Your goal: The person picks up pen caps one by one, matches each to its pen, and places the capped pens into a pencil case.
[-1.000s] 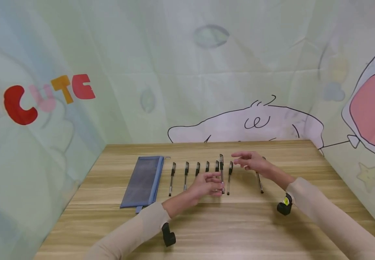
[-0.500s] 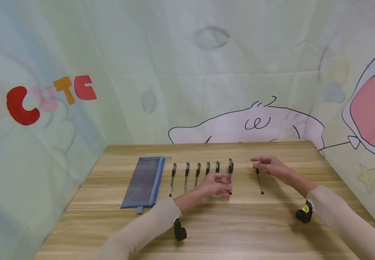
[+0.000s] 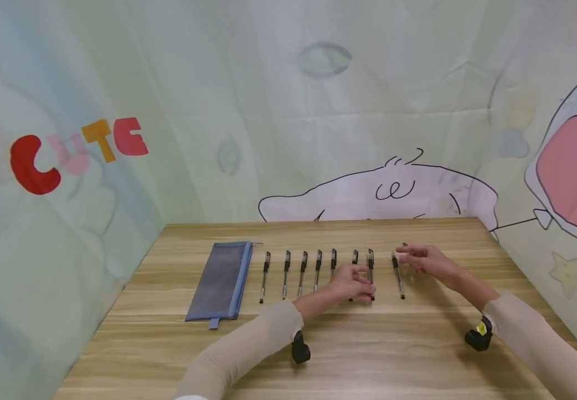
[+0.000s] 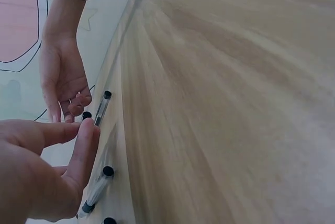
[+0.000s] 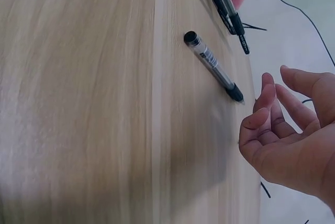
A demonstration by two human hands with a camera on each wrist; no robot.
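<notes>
My left hand [image 3: 349, 282] pinches a black capped pen [image 3: 371, 260] near its rear end between thumb and fingers. That pen points away from me, beside the right end of a row of similar pens [image 3: 302, 275]. In the right wrist view, an uncapped pen [image 5: 212, 65] lies on the table with its writing tip bare. My right hand [image 3: 430, 263] hovers by this pen's tip, fingers loosely bent, and nothing shows between them. Just beyond those fingers a small dark piece [image 3: 405, 244] peeks out; its kind is too small to tell.
A blue mesh zip pouch [image 3: 215, 283] lies flat left of the pens. The wooden table [image 3: 358, 355] ends at a printed cloth backdrop [image 3: 208, 111] behind and at both sides.
My left hand has carried its pen rightward past the last pen of the row. My right hand has moved right, from near the row to beside the uncapped pen.
</notes>
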